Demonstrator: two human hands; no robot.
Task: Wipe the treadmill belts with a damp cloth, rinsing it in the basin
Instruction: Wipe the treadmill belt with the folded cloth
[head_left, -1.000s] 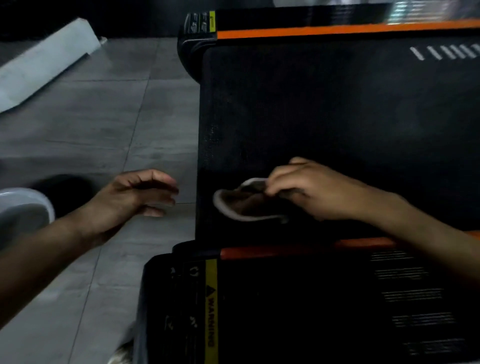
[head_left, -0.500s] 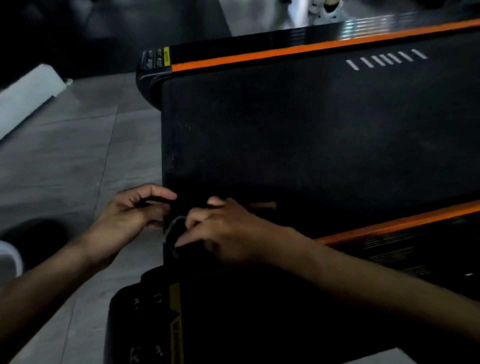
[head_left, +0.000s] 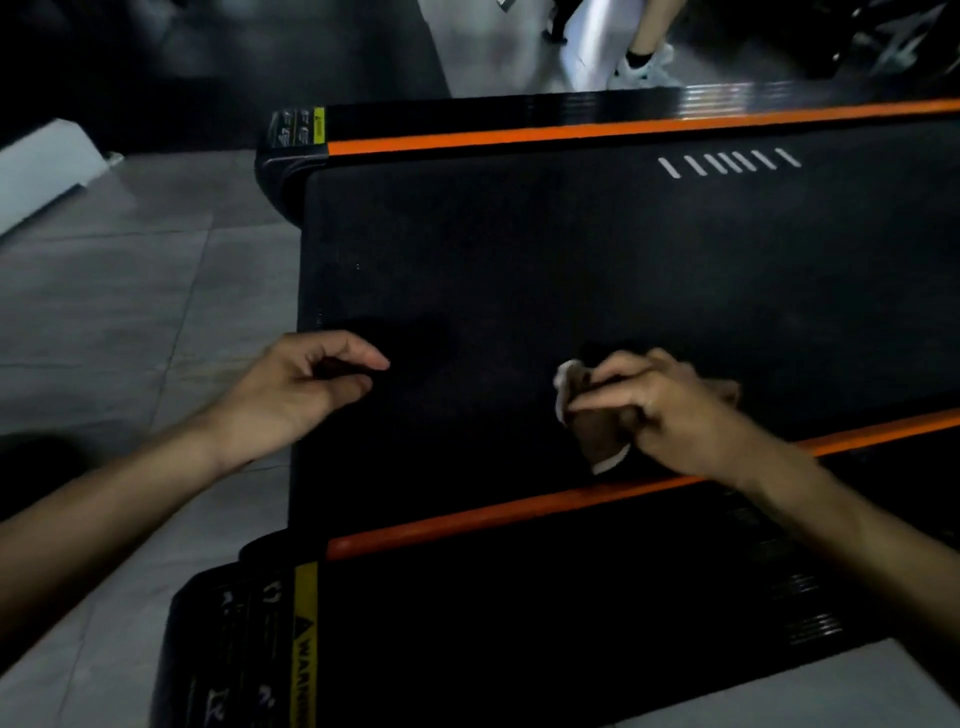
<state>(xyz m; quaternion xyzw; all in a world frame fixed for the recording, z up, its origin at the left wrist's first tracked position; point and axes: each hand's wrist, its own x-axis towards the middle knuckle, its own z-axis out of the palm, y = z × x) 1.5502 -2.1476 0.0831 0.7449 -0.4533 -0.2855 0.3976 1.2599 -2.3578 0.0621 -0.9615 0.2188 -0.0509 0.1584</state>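
**One word legible: "WARNING"**

A yellow warning strip (head_left: 305, 644) on the near end cover (head_left: 234, 649) of the treadmill carries a black triangle sign and, running along the strip, the letters "WARNIN", cut off by the frame edge. White pictograms beside it are too blurred to read. The far corner's yellow-edged label (head_left: 297, 127) bears print too small to make out.

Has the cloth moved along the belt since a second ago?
Yes. The cloth slid right, away from the belt's left edge, under the right hand.
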